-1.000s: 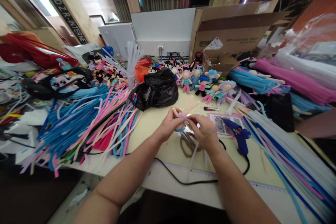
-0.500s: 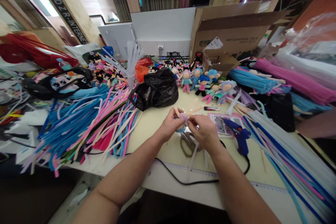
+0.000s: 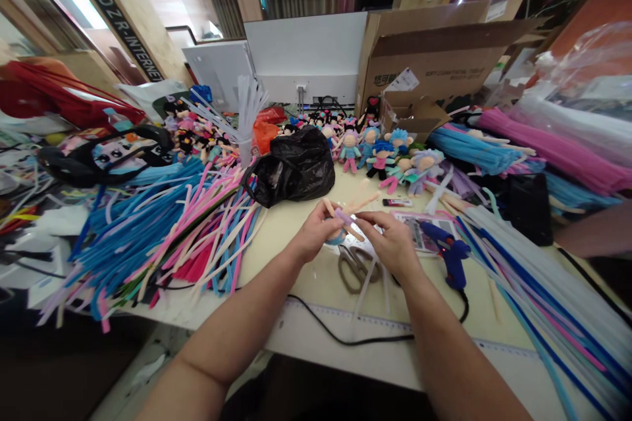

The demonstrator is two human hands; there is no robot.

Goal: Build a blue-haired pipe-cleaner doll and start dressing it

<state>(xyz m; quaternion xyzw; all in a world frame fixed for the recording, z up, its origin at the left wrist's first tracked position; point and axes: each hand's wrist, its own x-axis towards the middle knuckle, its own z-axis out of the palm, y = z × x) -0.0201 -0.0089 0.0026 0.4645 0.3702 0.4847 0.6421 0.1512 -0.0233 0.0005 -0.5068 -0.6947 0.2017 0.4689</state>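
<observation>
My left hand [image 3: 314, 231] is closed on a small unfinished pipe-cleaner doll [image 3: 354, 231], with peach strips sticking out and a light-blue part below the fingers. Across its middle lies a short lilac pipe cleaner [image 3: 342, 215]. The thumb and fingers of my right hand [image 3: 392, 240] pinch the lilac piece's right end. Under the hands, scissors [image 3: 350, 271] with grey-brown handles lie on the table, beside thin pale strips. To the right of my right hand rests a blue glue gun [image 3: 453, 255] with a black cord.
Bundles of blue pipe cleaners [image 3: 133, 230] and pink ones spread at left. A black plastic bag [image 3: 301, 168] sits ahead, with finished dolls [image 3: 382, 159] by a cardboard box [image 3: 434, 66]. White and blue strips [image 3: 538, 263] cover the right side. The cord [image 3: 340, 341] crosses the front.
My right hand has shifted slightly right, and its fingers have straightened along the lilac piece. More of the peach strips now shows between the hands.
</observation>
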